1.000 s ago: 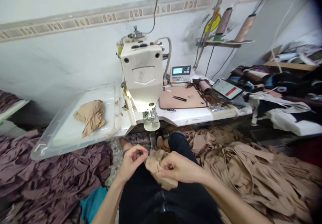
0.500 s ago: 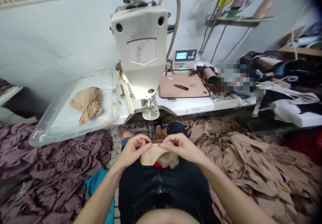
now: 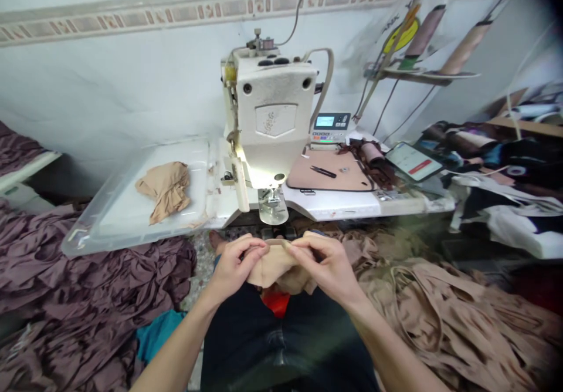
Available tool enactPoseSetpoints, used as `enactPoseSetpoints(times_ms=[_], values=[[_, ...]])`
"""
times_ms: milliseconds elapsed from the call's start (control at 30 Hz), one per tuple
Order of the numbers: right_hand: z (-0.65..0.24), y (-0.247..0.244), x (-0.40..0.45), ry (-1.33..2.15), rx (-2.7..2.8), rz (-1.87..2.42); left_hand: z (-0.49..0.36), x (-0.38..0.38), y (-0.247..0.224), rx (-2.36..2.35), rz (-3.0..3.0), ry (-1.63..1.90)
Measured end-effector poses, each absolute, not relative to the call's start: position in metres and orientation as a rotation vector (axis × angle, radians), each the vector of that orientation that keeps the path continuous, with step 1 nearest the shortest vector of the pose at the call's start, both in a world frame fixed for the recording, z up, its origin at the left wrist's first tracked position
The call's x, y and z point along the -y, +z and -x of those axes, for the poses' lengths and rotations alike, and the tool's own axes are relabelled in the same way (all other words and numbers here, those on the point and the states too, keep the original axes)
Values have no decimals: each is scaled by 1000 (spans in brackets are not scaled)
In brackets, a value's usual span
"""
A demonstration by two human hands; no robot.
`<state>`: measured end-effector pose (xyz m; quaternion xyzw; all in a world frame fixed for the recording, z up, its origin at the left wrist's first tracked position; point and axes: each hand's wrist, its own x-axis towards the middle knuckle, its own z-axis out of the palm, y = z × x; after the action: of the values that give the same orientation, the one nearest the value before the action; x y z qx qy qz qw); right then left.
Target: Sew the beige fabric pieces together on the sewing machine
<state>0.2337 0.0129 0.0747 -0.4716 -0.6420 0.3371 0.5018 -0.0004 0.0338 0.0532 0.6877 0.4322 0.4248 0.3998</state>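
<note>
My left hand [image 3: 240,266] pinches the upper left edge of a beige piece of fabric [image 3: 270,266] between thumb and fingers. At the opposite end of that edge, my right hand [image 3: 328,266] is closed on the same fabric, so a short stretch is held between the two hands. The rest of the fabric hangs down in folds over my lap. Just beyond my hands is a white sewing machine [image 3: 275,107] with its lamp lit; its presser foot [image 3: 272,199] is above a small bed, apart from the fabric.
Left of the machine, a clear plastic tray [image 3: 94,227] holds a crumpled beige cloth [image 3: 165,189]. Thread snips [image 3: 323,171] lie on a pink mat [image 3: 303,178] at right, with a phone [image 3: 413,161] farther right. Purple fabric [image 3: 97,286] and tan fabric [image 3: 457,316] are heaped on either side of me.
The camera view has tilted up, showing more wall. Both hands still grip the fabric and have come nearer to the machine bed. More of a red patch shows beneath the fabric.
</note>
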Motion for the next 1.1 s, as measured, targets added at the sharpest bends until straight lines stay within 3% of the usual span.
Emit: enactPoseSetpoints(times_ms=[200,500,1100], values=[[-233,76,-43,731,1447,1187,-11,-52,63,-1084,-1356,1128],[-235,67,-71,923,1248,1167,-23,-75,75,-1250,-1351,1260],[-246,51,-95,815,1266,1187,-43,-110,72,-1105,-1269,1342]])
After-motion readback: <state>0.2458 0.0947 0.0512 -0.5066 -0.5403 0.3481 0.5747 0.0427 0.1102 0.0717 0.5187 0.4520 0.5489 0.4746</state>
